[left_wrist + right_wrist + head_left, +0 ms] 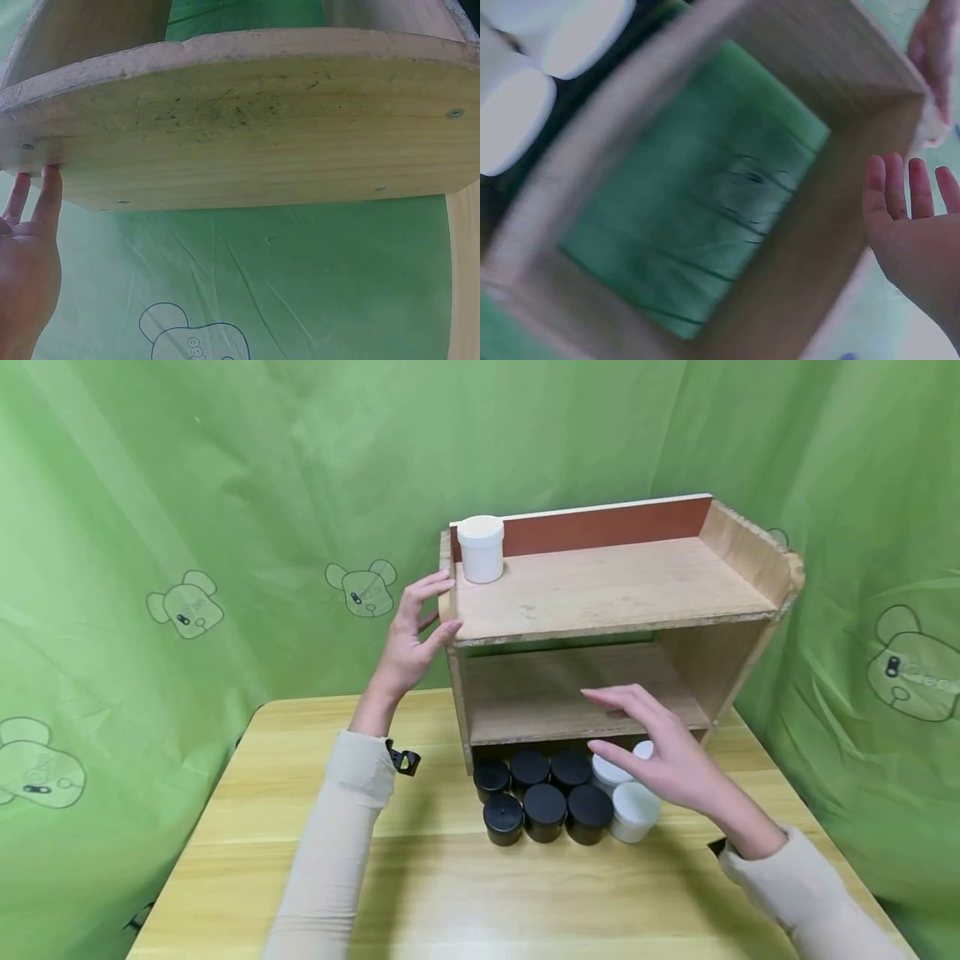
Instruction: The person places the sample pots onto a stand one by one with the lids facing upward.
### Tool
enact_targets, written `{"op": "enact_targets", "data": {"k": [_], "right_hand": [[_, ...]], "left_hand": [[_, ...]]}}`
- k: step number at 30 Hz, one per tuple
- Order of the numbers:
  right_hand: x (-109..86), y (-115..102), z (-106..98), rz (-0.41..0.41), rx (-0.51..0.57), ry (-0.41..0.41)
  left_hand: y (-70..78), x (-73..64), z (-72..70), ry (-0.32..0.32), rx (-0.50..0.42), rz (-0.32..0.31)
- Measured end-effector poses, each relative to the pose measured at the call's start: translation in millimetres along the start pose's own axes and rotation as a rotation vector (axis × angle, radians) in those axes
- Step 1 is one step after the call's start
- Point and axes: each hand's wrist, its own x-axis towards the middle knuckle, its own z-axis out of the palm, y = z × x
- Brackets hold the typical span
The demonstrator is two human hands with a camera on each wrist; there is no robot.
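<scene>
A small wooden shelf unit stands on the table, and a white lidded jar sits at the left end of its top board. My left hand touches the unit's left side panel; in the left wrist view two fingertips meet its outer face. In the head view the thumb lies by the panel's front edge. My right hand hovers in front of the middle shelf, thumb and fingers spread apart with nothing between them. Below it are white jars, partly hidden, beside several black jars in two rows.
The wooden table carries the unit near its back edge. Green curtain with printed bear heads hangs behind and on both sides. The top board has a reddish back strip and a raised right side panel.
</scene>
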Motion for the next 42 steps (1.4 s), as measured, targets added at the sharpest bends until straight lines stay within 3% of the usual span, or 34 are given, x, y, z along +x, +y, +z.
{"op": "enact_targets", "data": {"k": [9, 20, 25, 33, 42], "right_hand": [[-43.3, 42.9, 5.7, 0.138, -0.012, 0.043], [-72.5, 105.8, 8.8, 0.254, -0.049, 0.078], [-81.6, 126.0, 13.5, 0.275, 0.009, 0.079], [-86.2, 143.4, 17.4, 0.332, 0.083, 0.067], [-91.1, 149.1, 20.2, 0.375, 0.122, -0.001]], "left_hand": [[-3.3, -0.2, -2.6, -0.016, -0.003, 0.011], [-4.0, 0.5, -2.5, -0.022, -0.02, 0.005], [-4.6, 0.3, -1.4, -0.023, -0.018, 0.015], [-3.7, 1.8, 0.5, 0.0, -0.016, 0.023], [-2.3, -0.3, -0.6, 0.007, -0.041, -0.013]]}}
